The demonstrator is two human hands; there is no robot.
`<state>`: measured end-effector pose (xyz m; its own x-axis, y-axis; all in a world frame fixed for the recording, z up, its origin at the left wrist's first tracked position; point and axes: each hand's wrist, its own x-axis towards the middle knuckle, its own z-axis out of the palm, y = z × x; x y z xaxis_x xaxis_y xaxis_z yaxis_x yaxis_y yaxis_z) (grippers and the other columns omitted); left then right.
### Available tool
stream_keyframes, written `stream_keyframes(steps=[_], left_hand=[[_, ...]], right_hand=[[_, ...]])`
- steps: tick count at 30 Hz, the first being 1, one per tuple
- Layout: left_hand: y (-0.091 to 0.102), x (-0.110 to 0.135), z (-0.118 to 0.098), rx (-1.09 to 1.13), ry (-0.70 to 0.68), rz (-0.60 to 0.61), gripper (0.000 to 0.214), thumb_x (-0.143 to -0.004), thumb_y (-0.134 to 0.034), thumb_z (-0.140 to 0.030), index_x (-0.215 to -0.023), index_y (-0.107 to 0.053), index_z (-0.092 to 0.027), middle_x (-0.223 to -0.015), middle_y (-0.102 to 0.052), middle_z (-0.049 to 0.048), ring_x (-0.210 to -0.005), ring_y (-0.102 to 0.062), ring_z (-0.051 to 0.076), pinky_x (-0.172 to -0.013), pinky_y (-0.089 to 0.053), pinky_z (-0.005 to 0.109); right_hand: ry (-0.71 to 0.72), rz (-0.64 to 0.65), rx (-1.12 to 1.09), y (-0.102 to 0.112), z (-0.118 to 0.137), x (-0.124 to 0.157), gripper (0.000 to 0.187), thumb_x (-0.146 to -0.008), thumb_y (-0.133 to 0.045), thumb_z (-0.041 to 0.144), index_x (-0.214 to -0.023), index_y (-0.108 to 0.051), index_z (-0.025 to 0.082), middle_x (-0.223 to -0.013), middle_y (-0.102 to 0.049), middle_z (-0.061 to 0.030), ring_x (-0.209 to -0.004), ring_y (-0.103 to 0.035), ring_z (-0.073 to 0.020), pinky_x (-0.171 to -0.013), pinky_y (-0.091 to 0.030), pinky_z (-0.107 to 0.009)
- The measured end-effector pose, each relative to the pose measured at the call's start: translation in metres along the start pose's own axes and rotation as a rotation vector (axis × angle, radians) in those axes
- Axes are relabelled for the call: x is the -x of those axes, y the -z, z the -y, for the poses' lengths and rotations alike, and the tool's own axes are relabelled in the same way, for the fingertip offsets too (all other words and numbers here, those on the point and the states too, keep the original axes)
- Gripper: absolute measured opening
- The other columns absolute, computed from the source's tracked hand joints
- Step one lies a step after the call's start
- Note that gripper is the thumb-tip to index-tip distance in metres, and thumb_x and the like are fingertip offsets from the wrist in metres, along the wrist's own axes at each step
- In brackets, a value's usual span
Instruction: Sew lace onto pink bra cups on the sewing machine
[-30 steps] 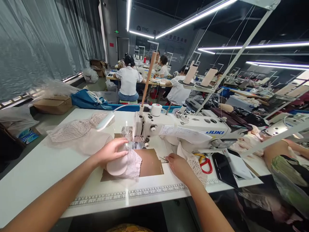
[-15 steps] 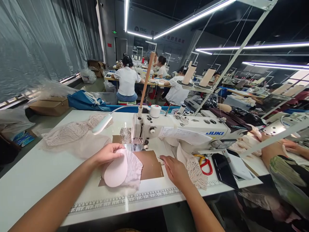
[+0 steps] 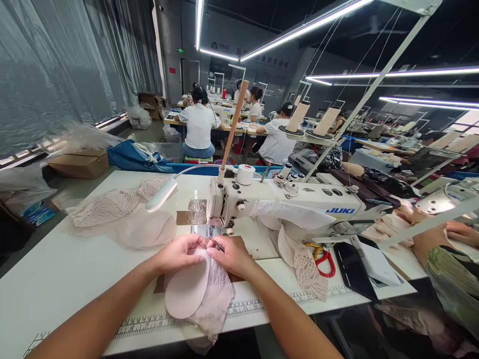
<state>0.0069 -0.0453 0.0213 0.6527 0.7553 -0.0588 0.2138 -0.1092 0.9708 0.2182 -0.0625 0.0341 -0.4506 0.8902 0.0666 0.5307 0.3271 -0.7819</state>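
My left hand [image 3: 178, 252] pinches the top edge of a pink padded cup with a lace overlay [image 3: 198, 291], which hangs over the table's front edge. Beside it, my right hand [image 3: 232, 256] is closed on a small dark metal tool, likely thread snips [image 3: 216, 243], with its tip at the fabric's top edge. Both hands sit just in front of the needle area of the white JUKI sewing machine [image 3: 299, 204]. A brown sheet [image 3: 194, 218] lies under the work.
A pile of lace and pink cups [image 3: 123, 214] lies at the left on the white table [image 3: 67, 269]. More lace pieces [image 3: 307, 264], red-handled scissors [image 3: 325, 262] and a black phone [image 3: 354, 271] lie to the right. Other workers [image 3: 198, 124] sit at machines behind; another person's arm [image 3: 441, 234] is at the right.
My right hand has picked up the small tool from the table right of the brown sheet and moved left to meet my left hand. The cup has been pulled toward me over the table edge.
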Motion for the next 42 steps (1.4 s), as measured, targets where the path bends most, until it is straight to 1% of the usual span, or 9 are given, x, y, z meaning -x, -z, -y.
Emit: stream_keyframes(steps=[3, 11, 16, 21, 24, 28, 34, 37, 42], left_hand=[[-0.001, -0.001, 0.005, 0.032, -0.026, -0.020, 0.027, -0.083, -0.065, -0.035, -0.102, -0.057, -0.017, -0.091, -0.062, 0.0030, -0.082, -0.057, 0.016, -0.073, -0.046, 0.027], [-0.002, -0.002, 0.003, -0.126, -0.022, -0.073, 0.020, -0.085, -0.061, -0.032, -0.100, -0.057, -0.019, -0.089, -0.060, 0.0009, -0.082, -0.055, 0.016, -0.074, -0.044, 0.026], [0.000, -0.004, 0.006, -0.163, 0.027, -0.062, 0.024, -0.085, -0.062, -0.039, -0.096, -0.060, -0.017, -0.086, -0.060, 0.0008, -0.078, -0.054, 0.016, -0.069, -0.042, 0.025], [0.003, -0.004, 0.006, 0.015, 0.148, -0.020, 0.033, -0.076, -0.072, -0.043, -0.085, -0.061, -0.013, -0.077, -0.059, -0.0003, -0.067, -0.052, 0.011, -0.059, -0.039, 0.020], [0.006, -0.004, 0.006, 0.162, 0.218, 0.000, 0.036, -0.070, -0.079, -0.042, -0.082, -0.062, -0.012, -0.072, -0.058, -0.0013, -0.061, -0.049, 0.009, -0.055, -0.038, 0.019], [0.008, -0.002, 0.001, 0.302, 0.273, 0.049, 0.031, -0.069, -0.081, -0.037, -0.078, -0.066, -0.012, -0.068, -0.060, -0.0018, -0.058, -0.050, 0.007, -0.054, -0.041, 0.018], [0.008, 0.001, 0.004, 0.325, 0.262, 0.079, 0.030, -0.076, -0.077, -0.036, -0.094, -0.074, -0.012, -0.083, -0.071, 0.0045, -0.071, -0.062, 0.012, -0.068, -0.050, 0.022], [0.007, 0.000, 0.008, 0.301, 0.228, 0.058, 0.032, -0.077, -0.076, -0.037, -0.099, -0.075, -0.013, -0.094, -0.073, 0.0077, -0.082, -0.065, 0.015, -0.076, -0.051, 0.024], [0.004, -0.002, 0.006, 0.310, 0.232, 0.063, 0.029, -0.077, -0.076, -0.039, -0.086, -0.075, -0.011, -0.074, -0.069, 0.0030, -0.065, -0.059, 0.010, -0.060, -0.046, 0.020]], right_hand=[[-0.066, 0.002, -0.124, -0.011, -0.009, -0.003, 0.022, -0.083, -0.064, 0.040, -0.079, -0.060, 0.019, -0.080, -0.060, 0.0023, -0.074, -0.053, -0.0132, -0.065, -0.037, -0.023], [-0.076, 0.028, -0.149, -0.018, -0.013, 0.003, 0.038, -0.087, -0.055, 0.039, -0.060, -0.036, 0.020, -0.060, -0.034, 0.0061, -0.060, -0.032, -0.0094, -0.054, -0.023, -0.023], [-0.034, 0.028, -0.167, -0.017, -0.015, 0.004, 0.033, -0.091, -0.049, 0.037, -0.063, -0.049, 0.019, -0.060, -0.043, 0.0050, -0.060, -0.038, -0.0102, -0.055, -0.026, -0.024], [-0.028, -0.022, -0.247, -0.018, -0.021, 0.005, 0.017, -0.087, -0.055, 0.032, -0.090, -0.066, 0.020, -0.086, -0.067, -0.0018, -0.079, -0.058, -0.0165, -0.073, -0.042, -0.028], [-0.050, -0.051, -0.333, -0.019, -0.026, 0.005, 0.023, -0.086, -0.059, 0.037, -0.100, -0.065, 0.020, -0.097, -0.068, -0.0047, -0.086, -0.061, -0.0182, -0.078, -0.046, -0.030], [-0.073, -0.027, -0.429, -0.015, -0.030, 0.007, 0.038, -0.094, -0.044, 0.050, -0.112, -0.061, 0.022, -0.082, -0.064, -0.0017, -0.068, -0.057, -0.0138, -0.067, -0.047, -0.028], [-0.066, 0.014, -0.417, -0.005, -0.025, 0.009, 0.035, -0.088, -0.057, 0.047, -0.108, -0.067, 0.020, -0.101, -0.068, -0.0061, -0.086, -0.062, -0.0172, -0.077, -0.049, -0.031], [-0.098, 0.063, -0.430, -0.004, -0.023, 0.009, 0.030, -0.086, -0.061, 0.043, -0.104, -0.067, 0.020, -0.095, -0.069, -0.0048, -0.078, -0.061, -0.0155, -0.073, -0.049, -0.030], [-0.094, 0.098, -0.406, -0.007, -0.025, 0.009, 0.026, -0.087, -0.061, 0.040, -0.102, -0.067, 0.020, -0.085, -0.066, -0.0023, -0.072, -0.057, -0.0138, -0.067, -0.046, -0.028]])
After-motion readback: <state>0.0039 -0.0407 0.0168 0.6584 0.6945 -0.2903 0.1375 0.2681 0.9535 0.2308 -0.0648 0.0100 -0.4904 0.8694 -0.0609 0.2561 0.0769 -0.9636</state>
